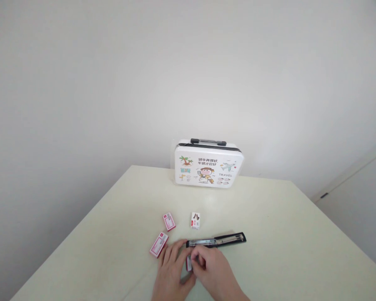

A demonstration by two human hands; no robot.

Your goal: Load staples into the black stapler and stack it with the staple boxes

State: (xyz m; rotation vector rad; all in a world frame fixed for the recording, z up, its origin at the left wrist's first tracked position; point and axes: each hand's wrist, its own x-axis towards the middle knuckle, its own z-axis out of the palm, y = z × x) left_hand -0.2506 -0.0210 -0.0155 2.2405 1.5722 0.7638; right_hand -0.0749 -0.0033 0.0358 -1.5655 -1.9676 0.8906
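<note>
A long black stapler (230,239) lies opened out on the table, its metal staple channel facing up. Just in front of it, a small pink-and-white staple box (189,264) shows between my two hands. My left hand (172,271) holds this box between thumb and index finger, with its other fingers reaching toward the stapler. My right hand (214,267) is closed in a pinch over the box; whatever is in its fingertips is hidden. Two more pink-and-white staple boxes, one nearer (159,244) and one farther (168,221), lie left of the stapler.
Behind the stapler lies a small white box (195,220) with a dark picture on it. A white cartoon-printed case (208,167) with a black handle stands at the back of the pale table (113,234), near the wall (188,75).
</note>
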